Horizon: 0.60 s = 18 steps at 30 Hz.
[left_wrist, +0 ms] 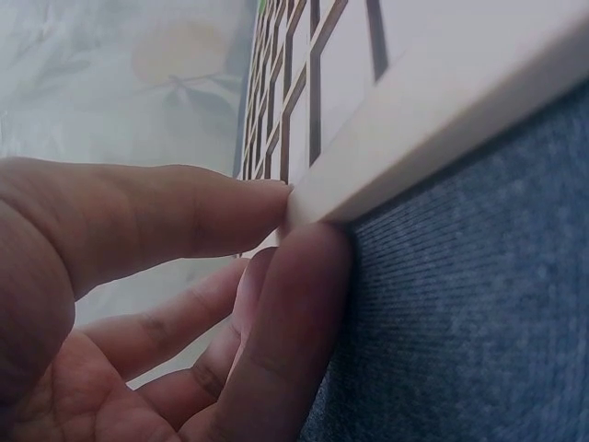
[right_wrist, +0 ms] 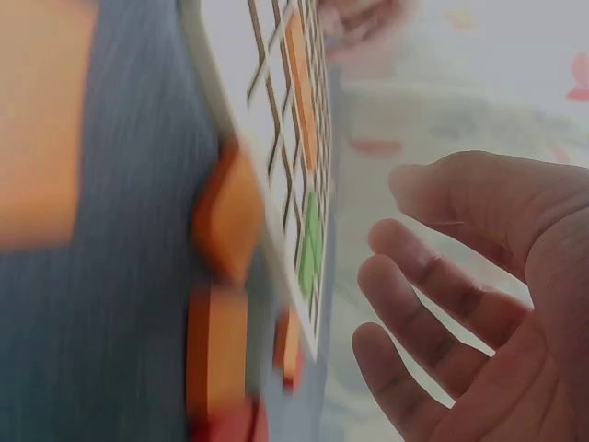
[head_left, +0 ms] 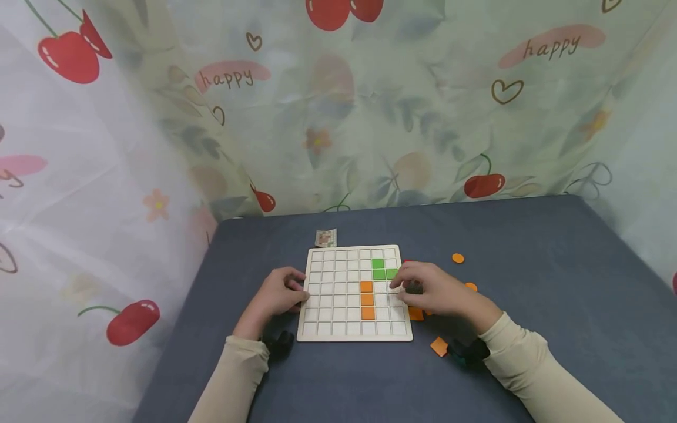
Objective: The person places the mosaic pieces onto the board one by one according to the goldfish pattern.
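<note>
The board [head_left: 325,311], probably light, stiff and best taken by its rim, lies nearer the left than the right edge of the table [head_left: 555,282], its left side pinched by the left hand [head_left: 277,292], the right hand [head_left: 435,288] (fingers relaxed, apparently empty) above its right edge.

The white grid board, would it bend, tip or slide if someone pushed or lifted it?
The white grid board looks stiff: its edges run straight. Lying flat on dark cloth, it would probably slide rather than tip when pushed. If tilted, its orange squares might fall off; a similar orange piece lies loose nearby.
</note>
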### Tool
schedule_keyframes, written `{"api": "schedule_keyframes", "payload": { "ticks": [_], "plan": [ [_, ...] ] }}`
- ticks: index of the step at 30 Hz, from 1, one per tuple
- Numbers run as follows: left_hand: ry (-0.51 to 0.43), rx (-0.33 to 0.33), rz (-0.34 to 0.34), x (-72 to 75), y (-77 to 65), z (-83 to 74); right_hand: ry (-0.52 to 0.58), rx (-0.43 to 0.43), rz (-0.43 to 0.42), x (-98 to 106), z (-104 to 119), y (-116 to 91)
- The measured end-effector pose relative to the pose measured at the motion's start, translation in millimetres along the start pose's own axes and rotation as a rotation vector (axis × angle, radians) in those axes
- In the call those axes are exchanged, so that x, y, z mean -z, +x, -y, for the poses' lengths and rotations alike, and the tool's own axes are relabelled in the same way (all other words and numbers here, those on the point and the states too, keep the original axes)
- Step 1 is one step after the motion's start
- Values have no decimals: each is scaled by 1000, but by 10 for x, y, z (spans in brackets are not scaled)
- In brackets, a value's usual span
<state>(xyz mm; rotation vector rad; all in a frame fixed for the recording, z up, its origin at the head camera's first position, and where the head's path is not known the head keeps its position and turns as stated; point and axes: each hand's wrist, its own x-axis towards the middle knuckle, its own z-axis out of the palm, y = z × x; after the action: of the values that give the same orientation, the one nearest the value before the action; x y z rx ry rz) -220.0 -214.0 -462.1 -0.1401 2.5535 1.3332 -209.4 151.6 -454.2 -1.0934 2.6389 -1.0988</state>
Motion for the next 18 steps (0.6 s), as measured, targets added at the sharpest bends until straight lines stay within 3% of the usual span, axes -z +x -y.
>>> {"api": "schedule_keyframes", "payload": {
  "ticks": [10,18],
  "plan": [
    [11,3,-10,19,16,-29,-107,-107,-148,453,-359,-454],
    [3,2,1,-13,15,10,-127,-125,-199,606,-562,-819]
  ]
}}
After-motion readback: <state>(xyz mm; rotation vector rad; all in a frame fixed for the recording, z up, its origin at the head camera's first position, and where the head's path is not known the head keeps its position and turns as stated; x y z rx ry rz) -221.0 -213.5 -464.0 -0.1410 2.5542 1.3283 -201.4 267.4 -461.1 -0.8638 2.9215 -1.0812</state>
